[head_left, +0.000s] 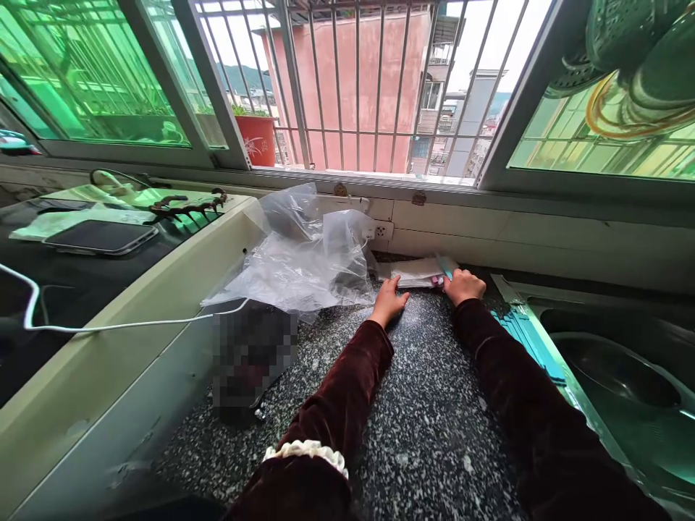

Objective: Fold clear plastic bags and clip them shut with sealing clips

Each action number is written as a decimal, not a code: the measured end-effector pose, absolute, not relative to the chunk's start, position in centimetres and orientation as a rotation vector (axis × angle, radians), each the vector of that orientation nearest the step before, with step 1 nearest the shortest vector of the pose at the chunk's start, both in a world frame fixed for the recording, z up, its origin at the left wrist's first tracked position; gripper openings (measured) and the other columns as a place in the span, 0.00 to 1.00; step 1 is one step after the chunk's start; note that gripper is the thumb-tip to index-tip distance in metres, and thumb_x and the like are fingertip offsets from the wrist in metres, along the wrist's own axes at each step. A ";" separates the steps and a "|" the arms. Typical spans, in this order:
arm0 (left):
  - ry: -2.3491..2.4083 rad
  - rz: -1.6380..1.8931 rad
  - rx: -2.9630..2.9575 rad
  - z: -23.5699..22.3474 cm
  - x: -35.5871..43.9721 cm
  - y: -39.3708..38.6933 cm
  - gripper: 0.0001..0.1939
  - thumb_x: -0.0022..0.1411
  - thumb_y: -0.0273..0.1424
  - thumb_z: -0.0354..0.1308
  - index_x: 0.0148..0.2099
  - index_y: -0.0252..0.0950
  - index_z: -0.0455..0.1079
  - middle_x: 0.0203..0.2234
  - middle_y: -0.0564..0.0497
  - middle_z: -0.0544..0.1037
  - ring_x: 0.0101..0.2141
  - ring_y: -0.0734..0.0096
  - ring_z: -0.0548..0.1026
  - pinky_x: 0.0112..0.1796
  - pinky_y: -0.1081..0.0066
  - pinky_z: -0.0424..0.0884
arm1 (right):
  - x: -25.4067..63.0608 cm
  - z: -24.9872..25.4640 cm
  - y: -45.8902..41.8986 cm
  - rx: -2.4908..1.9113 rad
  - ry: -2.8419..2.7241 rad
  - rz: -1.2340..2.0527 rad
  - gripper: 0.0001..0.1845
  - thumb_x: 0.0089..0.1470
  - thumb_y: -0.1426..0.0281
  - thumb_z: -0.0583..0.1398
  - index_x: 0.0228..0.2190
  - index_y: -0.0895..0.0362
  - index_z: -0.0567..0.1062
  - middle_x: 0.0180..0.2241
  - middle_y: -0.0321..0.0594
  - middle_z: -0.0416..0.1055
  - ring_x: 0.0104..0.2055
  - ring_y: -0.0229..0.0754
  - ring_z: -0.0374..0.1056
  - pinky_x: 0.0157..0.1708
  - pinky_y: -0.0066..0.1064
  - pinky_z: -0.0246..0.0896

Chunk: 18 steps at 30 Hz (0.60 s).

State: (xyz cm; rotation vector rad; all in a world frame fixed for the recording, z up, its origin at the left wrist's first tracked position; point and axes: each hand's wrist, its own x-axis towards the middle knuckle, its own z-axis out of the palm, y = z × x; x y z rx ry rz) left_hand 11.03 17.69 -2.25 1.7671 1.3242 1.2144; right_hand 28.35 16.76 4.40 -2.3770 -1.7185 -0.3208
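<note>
Both my arms in dark red velvet sleeves reach across a speckled granite counter [428, 405] toward the wall. My left hand [389, 299] lies flat with fingers stretched out, its fingertips touching a flat white packet [411, 273] at the back of the counter. My right hand [463, 284] is closed on the packet's right end, next to a thin teal item [445, 265] that sticks up there. A crumpled clear plastic bag [304, 253] lies just left of my left hand.
A cream-coloured appliance with a dark glass top [81, 289] stands on the left, bearing a phone [100, 236] and a white cable [108, 327]. A steel sink [619, 362] with a bowl lies right. A wall socket [381, 232] sits behind the bag. Barred windows run above.
</note>
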 end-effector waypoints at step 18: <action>1.858 1.721 1.872 14.5 -8.9 19.0 0.12 0.54 0.22 0.48 0.40 0.30 0.69 0.36 0.42 0.71 0.37 0.64 0.70 0.45 0.66 0.64 | 4.7 6.7 14.4 -1.273 -1.824 0.762 0.04 0.47 0.71 0.59 0.27 0.56 0.75 0.27 0.36 0.73 0.31 0.37 0.66 0.38 0.28 0.59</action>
